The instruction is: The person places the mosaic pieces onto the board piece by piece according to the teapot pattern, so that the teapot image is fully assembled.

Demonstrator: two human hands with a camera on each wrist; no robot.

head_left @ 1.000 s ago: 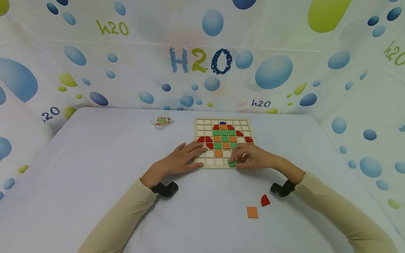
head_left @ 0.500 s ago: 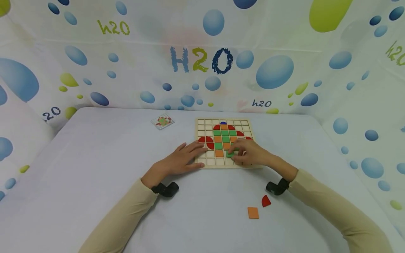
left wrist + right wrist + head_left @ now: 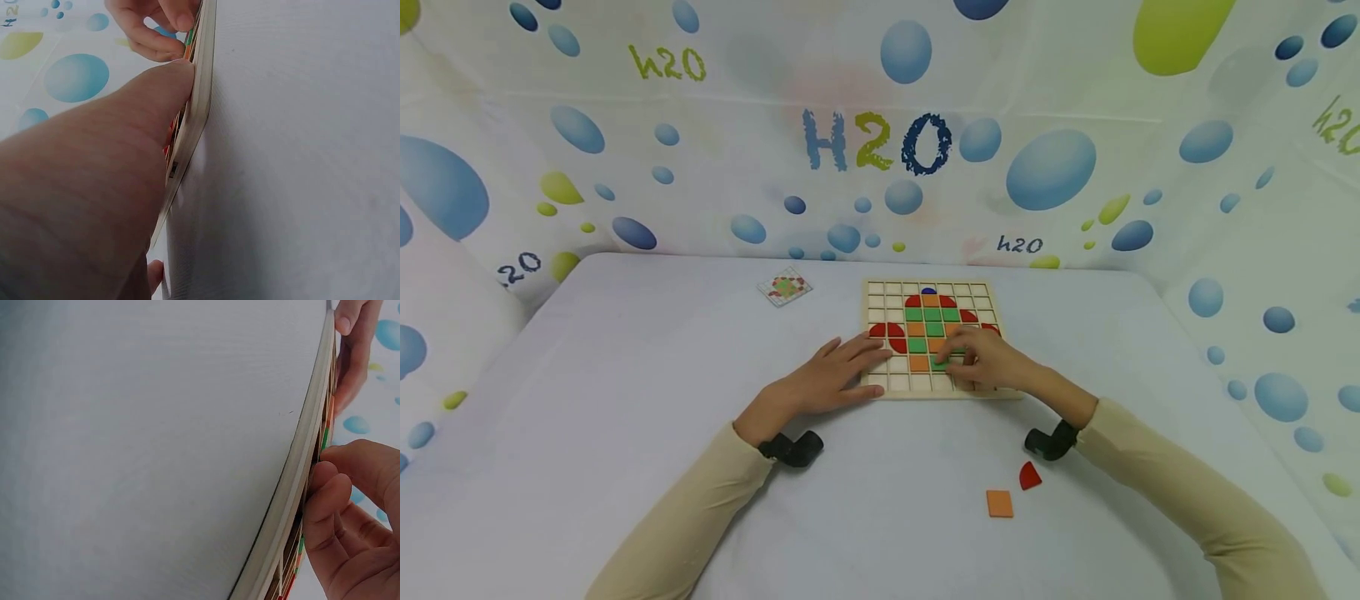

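A wooden grid board (image 3: 895,383) lies on the table, with red, green and orange tiles and one blue piece set in its cells. My left hand (image 3: 827,379) rests along the board's left edge, fingers spread and straight, thumb on the near left corner. Over the near right part of the board, my right hand (image 3: 988,358) has curled fingers and holds a green square tile (image 3: 937,364) at a cell just right of an orange tile (image 3: 919,363). The right wrist view shows the index fingertip (image 3: 329,452) and thumb close together at the board's surface. The right hand hides several cells.
Nearer on the table lie a loose orange square tile (image 3: 999,503) and a red quarter-circle tile (image 3: 1030,476). A small pattern card (image 3: 785,287) sits behind the left hand. A printed curtain (image 3: 737,150) stands behind the table.
My right hand has moved left and slightly away from me with the green square tile, from the board's near rows to the cell beside the orange tile. The left hand has stayed still.
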